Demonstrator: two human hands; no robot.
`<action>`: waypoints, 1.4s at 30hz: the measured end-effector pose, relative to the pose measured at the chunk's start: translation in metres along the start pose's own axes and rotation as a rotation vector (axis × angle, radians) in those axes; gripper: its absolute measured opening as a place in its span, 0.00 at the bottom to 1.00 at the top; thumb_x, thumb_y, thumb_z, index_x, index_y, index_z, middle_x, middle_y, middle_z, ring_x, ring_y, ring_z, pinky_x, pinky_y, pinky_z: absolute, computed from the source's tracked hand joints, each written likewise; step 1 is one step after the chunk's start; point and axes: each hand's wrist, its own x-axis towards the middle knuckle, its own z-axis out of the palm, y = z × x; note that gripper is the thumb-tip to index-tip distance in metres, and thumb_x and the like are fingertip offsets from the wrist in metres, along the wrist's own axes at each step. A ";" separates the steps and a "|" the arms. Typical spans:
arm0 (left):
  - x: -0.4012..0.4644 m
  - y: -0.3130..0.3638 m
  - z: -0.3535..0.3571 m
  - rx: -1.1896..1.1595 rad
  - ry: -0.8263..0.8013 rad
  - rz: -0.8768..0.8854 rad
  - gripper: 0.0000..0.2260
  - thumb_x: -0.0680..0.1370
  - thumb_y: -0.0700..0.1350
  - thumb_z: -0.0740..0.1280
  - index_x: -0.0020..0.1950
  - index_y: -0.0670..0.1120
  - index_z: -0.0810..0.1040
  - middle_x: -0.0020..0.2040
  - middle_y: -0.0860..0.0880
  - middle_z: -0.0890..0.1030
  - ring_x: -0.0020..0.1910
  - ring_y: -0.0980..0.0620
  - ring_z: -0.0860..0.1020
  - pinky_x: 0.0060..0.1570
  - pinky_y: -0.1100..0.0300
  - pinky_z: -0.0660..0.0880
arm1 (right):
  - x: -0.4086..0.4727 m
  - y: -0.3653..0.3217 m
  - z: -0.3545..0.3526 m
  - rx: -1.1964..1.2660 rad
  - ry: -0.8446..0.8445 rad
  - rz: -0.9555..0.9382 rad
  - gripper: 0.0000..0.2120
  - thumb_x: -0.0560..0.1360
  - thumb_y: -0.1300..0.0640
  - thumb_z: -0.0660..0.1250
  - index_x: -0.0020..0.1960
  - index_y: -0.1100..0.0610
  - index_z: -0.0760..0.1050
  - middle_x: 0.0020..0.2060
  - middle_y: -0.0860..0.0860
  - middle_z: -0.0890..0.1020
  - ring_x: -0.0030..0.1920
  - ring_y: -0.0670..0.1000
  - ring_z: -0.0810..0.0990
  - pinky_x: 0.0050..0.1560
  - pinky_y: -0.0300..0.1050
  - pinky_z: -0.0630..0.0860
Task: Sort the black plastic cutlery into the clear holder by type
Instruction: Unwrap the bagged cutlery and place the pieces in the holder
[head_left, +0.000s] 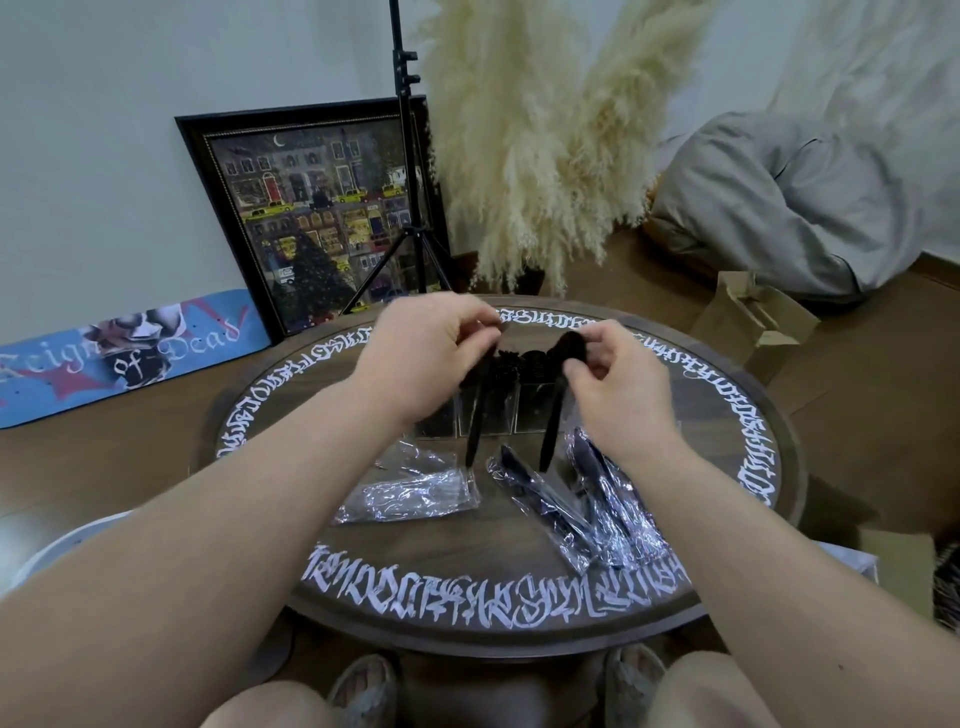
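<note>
Both hands are hovering at frame centre over the clear holder (488, 410), which is standing on the round table (748, 415). Left hand (421, 358) is pinching the head end of one black piece (475, 431); right hand (618, 384) is pinching a spoon (550, 431) by its bowl end, handles hanging toward the lower frame. To do this well: check each head type first, then be lowering the handle straight into the compartment already holding that type, one hand at a time so pieces are not knocking each other. Wrapped cutlery packets (597, 499) and an emptier-looking wrapper (410, 493) are lying just below the holder. Hard to tell: the left piece's head is covered by fingers; compartment contents are blurred and partly hidden behind the hands.
</note>
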 end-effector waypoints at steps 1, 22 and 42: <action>0.005 -0.004 -0.003 0.018 0.063 -0.016 0.06 0.76 0.45 0.70 0.51 0.45 0.83 0.44 0.49 0.84 0.43 0.51 0.81 0.49 0.55 0.78 | 0.003 0.003 -0.004 0.008 0.025 0.011 0.14 0.76 0.62 0.65 0.40 0.43 0.72 0.37 0.42 0.81 0.40 0.46 0.78 0.44 0.40 0.72; 0.022 -0.041 0.070 0.345 -0.475 -0.163 0.15 0.81 0.51 0.57 0.66 0.50 0.73 0.60 0.49 0.79 0.58 0.46 0.76 0.52 0.54 0.73 | 0.037 0.018 -0.022 -0.069 0.262 -0.319 0.07 0.77 0.59 0.64 0.51 0.54 0.80 0.34 0.47 0.80 0.36 0.51 0.81 0.43 0.48 0.78; 0.014 -0.046 0.075 0.357 -0.485 -0.149 0.22 0.80 0.60 0.55 0.70 0.53 0.69 0.63 0.51 0.77 0.62 0.48 0.73 0.55 0.51 0.74 | 0.086 0.041 0.024 -0.743 -0.358 -0.182 0.19 0.80 0.59 0.54 0.67 0.47 0.74 0.68 0.49 0.69 0.64 0.55 0.63 0.65 0.49 0.65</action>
